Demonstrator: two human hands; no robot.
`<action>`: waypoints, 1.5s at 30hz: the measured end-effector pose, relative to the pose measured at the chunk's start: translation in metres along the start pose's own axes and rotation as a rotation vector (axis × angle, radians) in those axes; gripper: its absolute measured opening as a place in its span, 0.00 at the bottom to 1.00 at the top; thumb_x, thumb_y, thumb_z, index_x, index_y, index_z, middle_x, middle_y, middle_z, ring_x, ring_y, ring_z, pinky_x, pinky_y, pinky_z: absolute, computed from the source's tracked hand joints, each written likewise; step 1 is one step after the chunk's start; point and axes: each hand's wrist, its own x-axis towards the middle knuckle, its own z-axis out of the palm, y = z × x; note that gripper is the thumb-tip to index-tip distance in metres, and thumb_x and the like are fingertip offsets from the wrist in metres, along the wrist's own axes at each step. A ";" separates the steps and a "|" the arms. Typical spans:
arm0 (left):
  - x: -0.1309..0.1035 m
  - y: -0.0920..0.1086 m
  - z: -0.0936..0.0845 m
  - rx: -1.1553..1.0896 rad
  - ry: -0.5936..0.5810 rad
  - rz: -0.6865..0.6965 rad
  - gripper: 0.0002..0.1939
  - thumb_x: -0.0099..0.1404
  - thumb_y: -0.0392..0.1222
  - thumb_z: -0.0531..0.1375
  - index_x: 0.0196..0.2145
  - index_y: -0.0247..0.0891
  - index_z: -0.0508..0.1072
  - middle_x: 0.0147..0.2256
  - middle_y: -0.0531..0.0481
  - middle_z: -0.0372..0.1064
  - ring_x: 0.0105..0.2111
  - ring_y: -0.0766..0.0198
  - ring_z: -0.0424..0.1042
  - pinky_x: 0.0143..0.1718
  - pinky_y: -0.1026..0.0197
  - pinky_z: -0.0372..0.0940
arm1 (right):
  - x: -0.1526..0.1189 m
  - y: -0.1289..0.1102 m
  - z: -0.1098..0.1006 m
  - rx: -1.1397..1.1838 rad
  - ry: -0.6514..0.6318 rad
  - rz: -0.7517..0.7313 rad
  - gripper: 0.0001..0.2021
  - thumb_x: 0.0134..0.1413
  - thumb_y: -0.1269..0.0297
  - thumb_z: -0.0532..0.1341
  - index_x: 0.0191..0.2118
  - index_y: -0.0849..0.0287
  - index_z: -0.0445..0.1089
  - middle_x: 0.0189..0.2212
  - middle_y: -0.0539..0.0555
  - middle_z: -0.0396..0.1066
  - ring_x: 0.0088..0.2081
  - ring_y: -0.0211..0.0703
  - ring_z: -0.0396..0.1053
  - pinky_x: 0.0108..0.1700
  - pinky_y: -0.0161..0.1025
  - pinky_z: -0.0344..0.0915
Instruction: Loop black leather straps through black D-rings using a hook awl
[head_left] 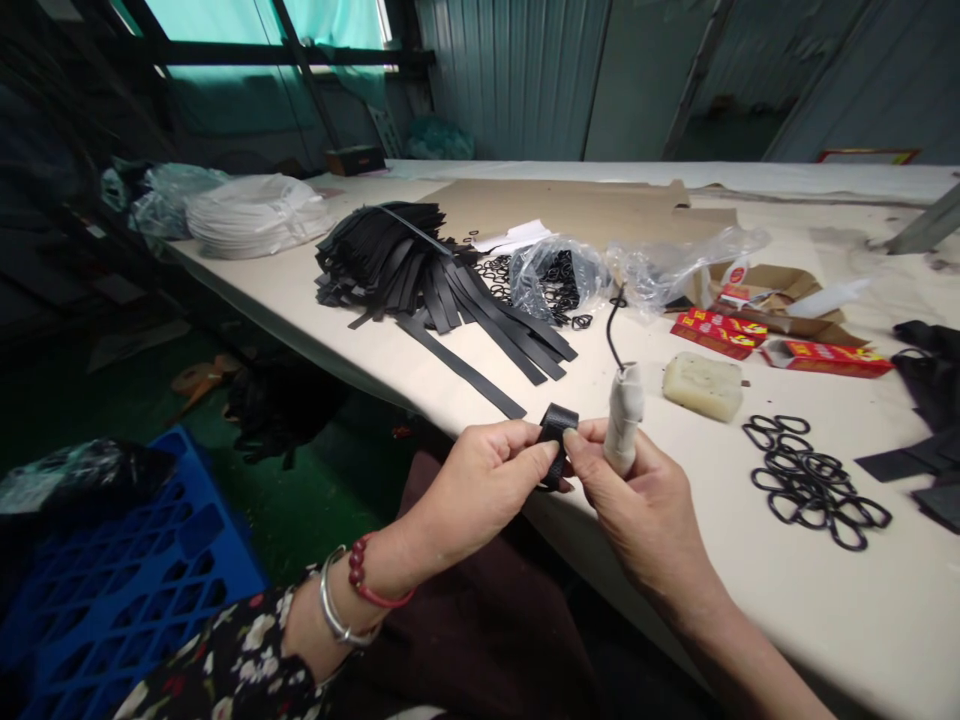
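Near the table's front edge, my left hand (pixel 487 480) pinches a looped black strap (pixel 556 425) between thumb and fingers. My right hand (pixel 645 495) touches the strap's right side with its thumb and also holds a white-wrapped handle (pixel 624 415), upright, with a black cord from its top. The handle's lower end is hidden in the hand. Behind my hands lies a pile of black straps (pixel 420 270), one strap (pixel 461 368) apart from it. Black rings (pixel 814 480) lie to the right, near a yellowish block (pixel 703 385).
The table (pixel 750 620) also bears a plastic bag of black rings (pixel 559 280), red boxes (pixel 720 332), brown cardboard (pixel 555 205) and a white bundle (pixel 255 215). More black straps (pixel 937 450) lie far right. A blue pallet (pixel 142 580) is on the floor at left.
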 end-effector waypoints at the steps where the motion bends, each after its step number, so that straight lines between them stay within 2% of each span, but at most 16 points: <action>1: 0.001 -0.002 0.001 0.001 0.014 0.003 0.09 0.58 0.33 0.55 0.26 0.31 0.74 0.22 0.51 0.68 0.27 0.65 0.66 0.31 0.64 0.62 | 0.000 0.002 0.000 -0.005 0.005 -0.008 0.07 0.51 0.60 0.59 0.29 0.58 0.63 0.19 0.46 0.64 0.21 0.35 0.61 0.24 0.32 0.60; 4: 0.002 -0.009 0.004 -0.009 0.039 -0.019 0.09 0.59 0.35 0.54 0.28 0.30 0.74 0.23 0.50 0.69 0.26 0.65 0.66 0.31 0.63 0.63 | 0.000 0.008 0.000 -0.080 0.030 -0.055 0.06 0.52 0.62 0.59 0.28 0.58 0.63 0.19 0.46 0.64 0.22 0.36 0.64 0.25 0.33 0.62; 6: 0.004 -0.013 0.005 0.002 0.042 -0.023 0.10 0.59 0.36 0.54 0.28 0.31 0.74 0.23 0.49 0.69 0.26 0.64 0.66 0.32 0.62 0.63 | -0.001 0.014 -0.003 -0.209 0.075 -0.140 0.04 0.52 0.64 0.59 0.30 0.57 0.65 0.19 0.46 0.65 0.22 0.37 0.65 0.25 0.34 0.63; 8: 0.005 -0.017 0.005 0.014 0.041 -0.012 0.10 0.59 0.37 0.54 0.26 0.31 0.74 0.23 0.50 0.69 0.27 0.64 0.66 0.32 0.62 0.63 | -0.001 0.019 -0.008 -0.350 0.095 -0.309 0.02 0.52 0.68 0.58 0.34 0.57 0.66 0.22 0.48 0.66 0.24 0.39 0.66 0.27 0.35 0.63; 10: 0.006 -0.021 0.004 0.020 0.040 0.005 0.10 0.59 0.36 0.55 0.25 0.32 0.74 0.22 0.51 0.68 0.27 0.64 0.66 0.32 0.63 0.62 | -0.002 0.023 -0.012 -0.434 0.063 -0.492 0.08 0.52 0.73 0.56 0.38 0.58 0.67 0.25 0.50 0.66 0.27 0.40 0.66 0.29 0.36 0.64; 12: 0.005 -0.025 0.004 0.026 0.040 0.017 0.09 0.58 0.34 0.55 0.25 0.33 0.74 0.22 0.52 0.67 0.26 0.65 0.64 0.31 0.64 0.60 | -0.003 0.025 -0.017 -0.462 0.024 -0.598 0.11 0.51 0.76 0.55 0.40 0.58 0.67 0.26 0.51 0.66 0.28 0.40 0.66 0.28 0.35 0.63; 15: 0.004 -0.029 0.005 0.004 0.024 -0.017 0.09 0.59 0.35 0.55 0.28 0.32 0.75 0.22 0.52 0.67 0.25 0.66 0.62 0.27 0.65 0.58 | -0.007 0.027 -0.023 -0.549 -0.013 -0.714 0.13 0.52 0.78 0.54 0.44 0.61 0.65 0.25 0.52 0.66 0.26 0.39 0.65 0.25 0.33 0.63; 17: 0.003 -0.032 0.006 -0.007 0.005 -0.027 0.09 0.59 0.36 0.55 0.28 0.32 0.75 0.22 0.52 0.67 0.24 0.66 0.62 0.26 0.65 0.57 | -0.012 0.028 -0.027 -0.679 -0.010 -0.878 0.13 0.54 0.78 0.53 0.46 0.65 0.64 0.24 0.54 0.68 0.24 0.40 0.64 0.23 0.34 0.61; 19: 0.002 -0.034 0.007 0.007 -0.010 0.004 0.10 0.60 0.36 0.55 0.30 0.33 0.76 0.23 0.52 0.69 0.26 0.65 0.64 0.28 0.65 0.59 | -0.016 0.030 -0.030 -0.823 0.000 -1.043 0.13 0.54 0.78 0.53 0.46 0.69 0.65 0.23 0.56 0.69 0.23 0.41 0.63 0.23 0.36 0.59; 21: 0.001 -0.036 0.009 0.024 -0.019 0.035 0.10 0.60 0.36 0.55 0.33 0.34 0.77 0.26 0.51 0.72 0.29 0.63 0.67 0.32 0.64 0.61 | -0.018 0.032 -0.034 -0.912 -0.006 -1.137 0.11 0.56 0.77 0.52 0.44 0.70 0.67 0.24 0.57 0.71 0.23 0.41 0.63 0.23 0.38 0.58; 28: -0.001 -0.038 0.011 -0.032 -0.068 0.006 0.11 0.63 0.36 0.55 0.38 0.38 0.77 0.34 0.50 0.76 0.36 0.61 0.72 0.40 0.63 0.64 | -0.018 0.036 -0.041 -0.958 -0.007 -1.262 0.11 0.55 0.78 0.52 0.38 0.69 0.71 0.29 0.58 0.75 0.22 0.41 0.65 0.21 0.38 0.57; 35: -0.002 -0.043 0.009 0.000 -0.056 0.019 0.10 0.63 0.37 0.56 0.36 0.40 0.77 0.34 0.51 0.77 0.36 0.62 0.72 0.41 0.64 0.65 | -0.013 0.032 -0.040 -0.963 -0.031 -1.282 0.12 0.56 0.78 0.50 0.36 0.71 0.71 0.25 0.57 0.75 0.18 0.40 0.64 0.17 0.39 0.56; 45: -0.003 -0.047 0.006 0.084 -0.055 0.096 0.11 0.64 0.38 0.55 0.41 0.44 0.76 0.36 0.53 0.76 0.34 0.65 0.72 0.40 0.66 0.65 | -0.008 0.024 -0.039 -0.951 -0.043 -1.309 0.10 0.55 0.79 0.52 0.33 0.70 0.72 0.23 0.54 0.75 0.18 0.38 0.65 0.16 0.37 0.54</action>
